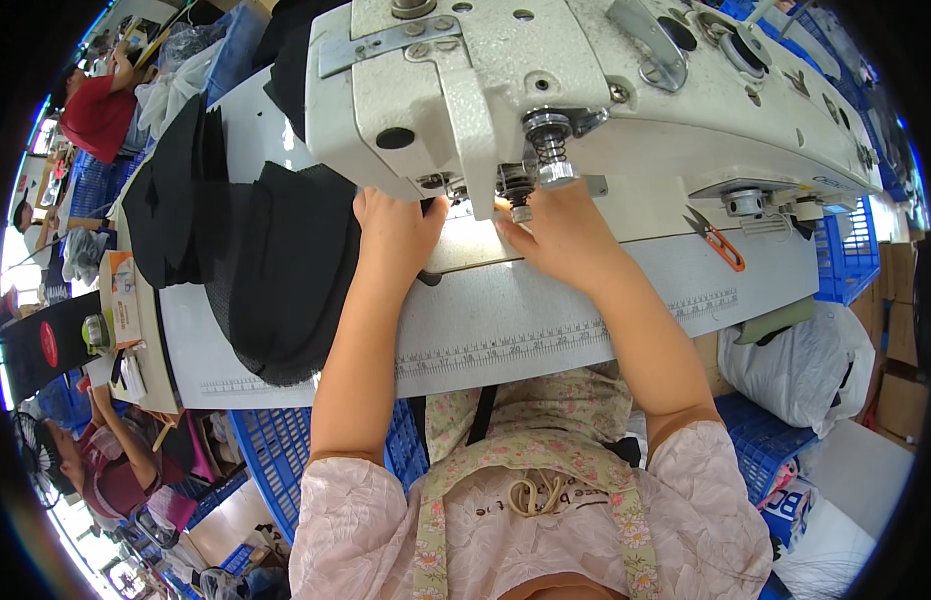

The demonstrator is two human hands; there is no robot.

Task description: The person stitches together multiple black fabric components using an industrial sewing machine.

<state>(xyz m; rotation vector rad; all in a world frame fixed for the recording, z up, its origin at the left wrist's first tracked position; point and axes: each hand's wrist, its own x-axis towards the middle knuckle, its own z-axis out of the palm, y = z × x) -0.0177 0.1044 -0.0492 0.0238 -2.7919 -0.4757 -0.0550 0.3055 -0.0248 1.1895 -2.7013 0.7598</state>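
Head view: hands (390, 230) (563, 235) at lettered sewing machine (400, 110); printed ruler (515, 347)

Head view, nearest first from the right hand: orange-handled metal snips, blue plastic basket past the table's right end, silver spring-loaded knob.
1. Silver spring-loaded knob, just above the right hand
2. Orange-handled metal snips, on the table, to the right
3. Blue plastic basket, farther right, past the table

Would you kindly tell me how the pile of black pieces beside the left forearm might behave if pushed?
The black pieces would probably slide over one another, since their edges overlap unevenly. They may flex, being thin and fabric-like. Rolling seems unlikely given their broad, flat shapes.
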